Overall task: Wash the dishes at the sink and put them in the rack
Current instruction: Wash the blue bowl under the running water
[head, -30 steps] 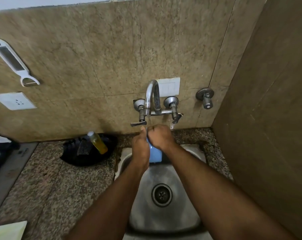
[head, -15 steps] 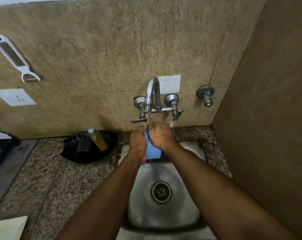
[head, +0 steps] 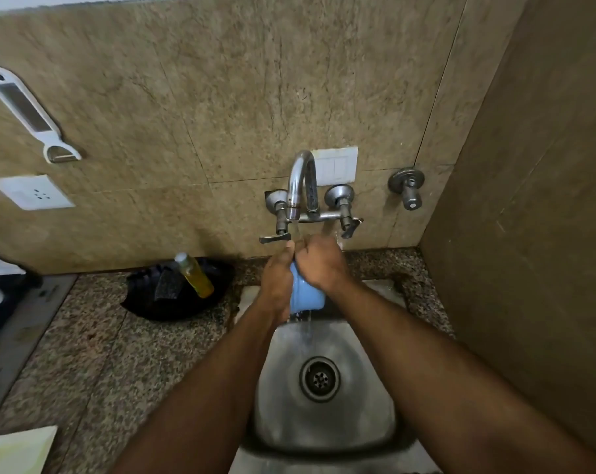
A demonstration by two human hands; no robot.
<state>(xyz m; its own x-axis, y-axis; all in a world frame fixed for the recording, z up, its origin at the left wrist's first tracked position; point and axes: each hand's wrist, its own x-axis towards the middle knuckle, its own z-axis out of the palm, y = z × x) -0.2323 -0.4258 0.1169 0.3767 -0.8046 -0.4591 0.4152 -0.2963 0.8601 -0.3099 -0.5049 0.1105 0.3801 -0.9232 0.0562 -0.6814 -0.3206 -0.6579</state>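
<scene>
Both hands up under the tap [head: 301, 186], water running. Left hand [head: 276, 282] wraps the blue cup [head: 305, 295] from its left side, fingers curled round it. Right hand [head: 320, 263] is on top of the cup, fingers bent down at the rim; can't tell if they go inside. Cup held over the back of the steel sink [head: 368, 405], water spilling off its base toward the drain [head: 320, 379]. On the granite worktop [head: 119, 364] left of sink: black tray [head: 153, 302] w/ yellow soap bottle [head: 195, 275].
</scene>
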